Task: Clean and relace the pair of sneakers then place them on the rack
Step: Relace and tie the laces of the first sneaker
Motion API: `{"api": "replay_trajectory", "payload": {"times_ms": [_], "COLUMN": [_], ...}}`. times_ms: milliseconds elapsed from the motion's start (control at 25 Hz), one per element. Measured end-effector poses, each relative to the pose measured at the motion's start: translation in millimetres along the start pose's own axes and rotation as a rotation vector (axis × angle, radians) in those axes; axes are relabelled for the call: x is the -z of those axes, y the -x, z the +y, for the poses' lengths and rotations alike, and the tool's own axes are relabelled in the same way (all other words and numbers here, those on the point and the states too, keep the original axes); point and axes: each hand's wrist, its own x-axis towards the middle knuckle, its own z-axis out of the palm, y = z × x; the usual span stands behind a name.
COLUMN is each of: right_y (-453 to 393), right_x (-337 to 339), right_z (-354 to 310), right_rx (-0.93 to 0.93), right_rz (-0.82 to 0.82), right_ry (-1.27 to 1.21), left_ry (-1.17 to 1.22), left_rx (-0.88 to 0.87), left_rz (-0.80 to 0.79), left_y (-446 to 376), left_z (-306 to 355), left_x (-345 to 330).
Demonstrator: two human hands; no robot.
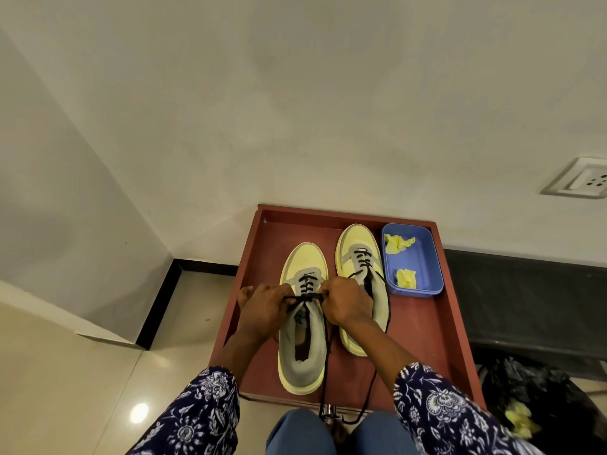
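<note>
Two yellow and grey sneakers stand side by side, toes away from me, in a reddish-brown wooden tray. The left sneaker is nearer to me and the right sneaker sits further back. My left hand and my right hand each pinch the black lace of the left sneaker over its tongue, pulling it taut across the eyelets. Loose lace ends trail down over the tray's near edge. The right sneaker's laces lie loose behind my right hand.
A blue plastic tub with two crumpled yellow cloths stands in the tray's far right corner. A black bag holding yellow scraps lies on the floor at right. A white wall with a socket rises behind; my knees are below.
</note>
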Motion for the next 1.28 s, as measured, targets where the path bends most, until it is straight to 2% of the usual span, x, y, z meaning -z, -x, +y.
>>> {"api": "replay_trajectory", "payload": {"times_ms": [240, 400, 480, 600, 800, 1000, 1160, 1280], "right_y": [-9, -6, -1, 5, 17, 24, 30, 37], "right_x": [-3, -2, -8, -14, -31, -47, -55, -54], "right_z": [8, 3, 3, 4, 2, -2, 0, 0], "right_rx": [0.076, 0.146, 0.194, 0.208, 0.130, -0.008, -0.029, -0.062], "right_rz": [-0.109, -0.097, -0.076, -0.036, 0.052, 0.074, 0.066, 0.059], "right_ry": [-0.112, -0.275, -0.279, -0.257, -0.131, -0.128, -0.135, -0.143], "left_ry": [0.069, 0.169, 0.191, 0.278, 0.297, 0.270, 0.246, 0.273], "left_rx": [0.002, -0.183, -0.270, -0.275, -0.215, -0.109, -0.003, 0.141], "left_rz": [0.039, 0.154, 0.146, 0.127, 0.171, 0.182, 0.167, 0.120], "left_y": [3, 11, 15, 17, 21, 28, 33, 35], "left_z": [2, 2, 2, 5, 5, 1, 0, 2], "left_x": [-3, -6, -6, -3, -4, -12, -15, -18]}}
